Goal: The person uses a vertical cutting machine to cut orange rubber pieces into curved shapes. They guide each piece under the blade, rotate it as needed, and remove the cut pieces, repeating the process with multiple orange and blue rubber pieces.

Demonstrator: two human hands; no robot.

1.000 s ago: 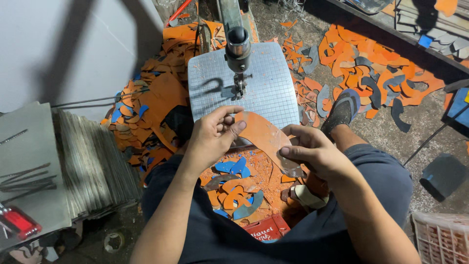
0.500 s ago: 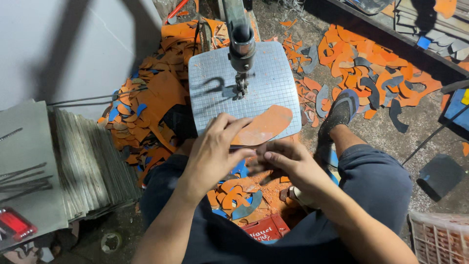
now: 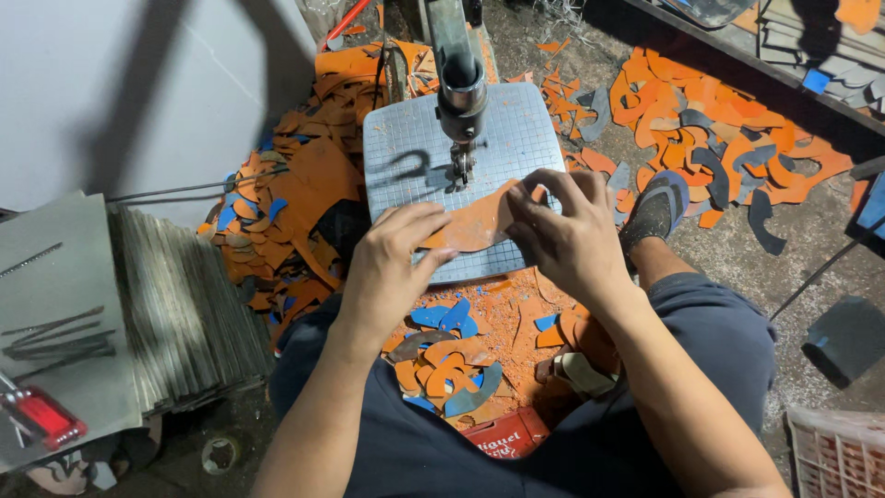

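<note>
Head view: both hands are flat down on the saw table [image 3: 406, 138], that gridded grey metal plate with the blade head [image 3: 460, 97] hanging over its middle. The left hand [image 3: 392, 267] sits at the table's near edge, fingers loosely curled and pressed on the near end of the orange sole piece [image 3: 470, 226], thumb stretched along it. The right hand [image 3: 562, 231] is on the table's near right corner, fingers spread and arched, fingertips pinning the other end of the same piece. Neither hand is wrapped around it, they're just pushing down on top.

The sole piece is a flat, curved orange slab, sort of crescent shaped, lying on the table just in front of the blade, mostly hidden under the hands.

Below the table there's a heap of orange and blue offcuts [image 3: 452, 369] between the person's knees. Left of the table is a stack of grey sheets [image 3: 157, 323].
</note>
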